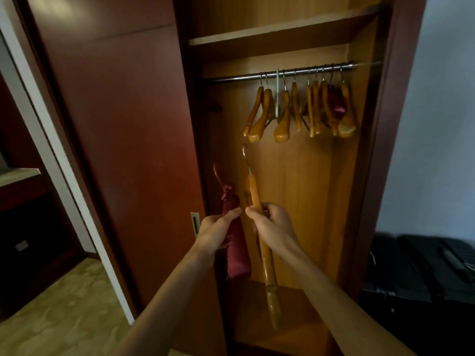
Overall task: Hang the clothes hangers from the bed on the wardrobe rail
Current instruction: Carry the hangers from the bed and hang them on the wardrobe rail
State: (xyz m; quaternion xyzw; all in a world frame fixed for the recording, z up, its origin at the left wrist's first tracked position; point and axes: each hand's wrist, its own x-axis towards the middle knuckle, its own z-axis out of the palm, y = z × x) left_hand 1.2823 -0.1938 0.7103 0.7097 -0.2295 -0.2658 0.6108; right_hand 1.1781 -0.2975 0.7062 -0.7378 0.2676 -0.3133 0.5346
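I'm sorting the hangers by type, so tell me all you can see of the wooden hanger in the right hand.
The wooden hanger is glossy honey-brown wood with a thin metal hook at its top. It is seen edge-on, nearly upright, hook up and below the rail, not yet hung. The right hand grips its upper part; nothing else clearly touches it.

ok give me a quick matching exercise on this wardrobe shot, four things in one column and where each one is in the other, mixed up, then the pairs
Things
1. padded red hanger
2. wooden hanger
3. green hanger
4. black suitcase

Places
A. on the floor right of the wardrobe
B. gripped by the right hand
C. hooked on the rail among wooden hangers
D. gripped by the left hand

Pairs: 1-D, 2-B, 3-C, 4-A
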